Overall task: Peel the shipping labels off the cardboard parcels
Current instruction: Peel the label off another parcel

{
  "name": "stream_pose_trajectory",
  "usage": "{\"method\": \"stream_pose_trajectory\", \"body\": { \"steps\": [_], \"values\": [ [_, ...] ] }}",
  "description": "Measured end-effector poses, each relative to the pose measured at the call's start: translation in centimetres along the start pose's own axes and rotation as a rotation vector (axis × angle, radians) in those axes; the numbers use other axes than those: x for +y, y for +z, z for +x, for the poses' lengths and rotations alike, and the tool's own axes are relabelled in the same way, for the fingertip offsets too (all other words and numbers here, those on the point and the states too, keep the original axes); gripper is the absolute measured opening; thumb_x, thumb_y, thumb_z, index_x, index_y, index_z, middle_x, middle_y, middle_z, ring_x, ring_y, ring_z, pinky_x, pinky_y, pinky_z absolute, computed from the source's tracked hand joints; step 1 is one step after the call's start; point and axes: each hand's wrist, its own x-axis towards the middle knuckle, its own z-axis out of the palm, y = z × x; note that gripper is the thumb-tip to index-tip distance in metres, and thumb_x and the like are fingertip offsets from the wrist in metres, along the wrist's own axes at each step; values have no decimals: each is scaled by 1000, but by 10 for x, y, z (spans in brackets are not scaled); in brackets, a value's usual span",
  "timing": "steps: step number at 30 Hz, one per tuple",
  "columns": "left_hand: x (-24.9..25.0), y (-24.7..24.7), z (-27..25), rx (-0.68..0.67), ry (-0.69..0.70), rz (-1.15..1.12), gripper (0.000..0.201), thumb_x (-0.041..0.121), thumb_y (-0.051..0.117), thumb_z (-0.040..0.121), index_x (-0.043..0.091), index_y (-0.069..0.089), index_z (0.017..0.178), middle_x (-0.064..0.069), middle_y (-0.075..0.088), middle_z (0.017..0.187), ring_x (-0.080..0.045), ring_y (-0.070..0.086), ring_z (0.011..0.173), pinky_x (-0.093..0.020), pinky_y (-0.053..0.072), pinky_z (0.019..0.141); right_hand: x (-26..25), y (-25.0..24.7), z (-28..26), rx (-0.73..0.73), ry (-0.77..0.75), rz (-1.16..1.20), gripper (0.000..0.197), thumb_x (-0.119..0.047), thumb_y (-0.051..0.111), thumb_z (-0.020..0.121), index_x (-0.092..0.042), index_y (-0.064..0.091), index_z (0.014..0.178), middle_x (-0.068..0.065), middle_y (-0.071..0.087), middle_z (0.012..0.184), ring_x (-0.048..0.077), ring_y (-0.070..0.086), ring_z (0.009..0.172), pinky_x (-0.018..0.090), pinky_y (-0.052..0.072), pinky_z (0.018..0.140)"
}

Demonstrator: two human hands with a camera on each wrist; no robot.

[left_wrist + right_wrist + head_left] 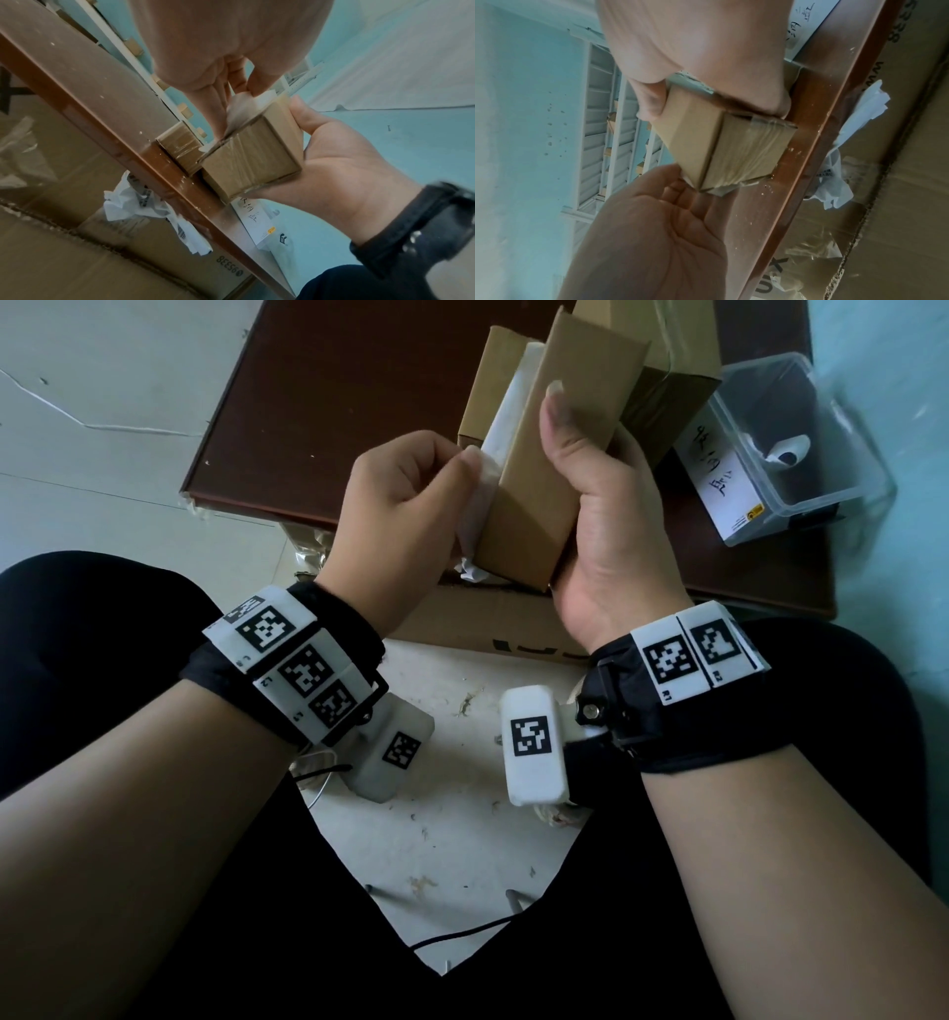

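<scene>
The right hand [606, 516] gripped the parcel [539, 469] while the left hand [405, 505] pinched the label [482, 469]; a slow, low pull looked best.

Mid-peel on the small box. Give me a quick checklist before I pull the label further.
1. Right hand grips the cardboard parcel: ok.
2. Left hand fingers pinch the white label at its lifted edge: ok.
3. Label partly free of the parcel's side: ok, in the left wrist view.
4. Label peeling without tearing: cannot tell, the rest is hidden.
5. Parcel held off the brown table: ok.
6. Crumpled labels lie below the table edge, away from the hands: ok.
</scene>
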Motion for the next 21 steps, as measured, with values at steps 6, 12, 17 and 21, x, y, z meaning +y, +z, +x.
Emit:
{"method": "stream_pose_trajectory", "body": {
  "steps": [6, 12, 17, 21],
  "values": [
    [8, 6, -8, -68, 3, -21, 36, 29, 54, 108, 16, 56, 74, 2, 50, 60, -13, 49, 57, -29, 43, 54, 3, -4, -1, 7, -17, -74, 78, -30, 92, 84, -12, 57, 151, 12, 76, 134, 31, 76, 121, 58, 62, 104],
    [6, 4, -6, -54, 94, 98, 27, 35, 58, 109, 23, 67, 86, 21, 53, 54, 1, 48, 53, -23, 42, 48, 7, -2, -2, -11, -18, -86, 86, -26, 93, 74, -11, 55, 151, 14, 74, 136, 32, 75, 123, 58, 61, 106],
    [2, 1, -1, -14, 96, 150, 32, 34, 59, 108, 27, 62, 77, 22, 52, 53, 1, 47, 53, -29, 43, 51, 6, -3, 0, -22, 4, -72, 82, -23, 91, 75, -11, 58, 149, 14, 74, 135, 34, 75, 122, 60, 61, 105],
    [4, 0, 0, 10, 112, 206, 36, 22, 58, 109, 29, 52, 74, 15, 50, 63, 6, 50, 52, -10, 37, 50, 6, 0, -3, -39, -4, -79, 81, -21, 92, 73, -11, 58, 147, 14, 74, 135, 34, 74, 124, 59, 59, 109]
  ]
}}
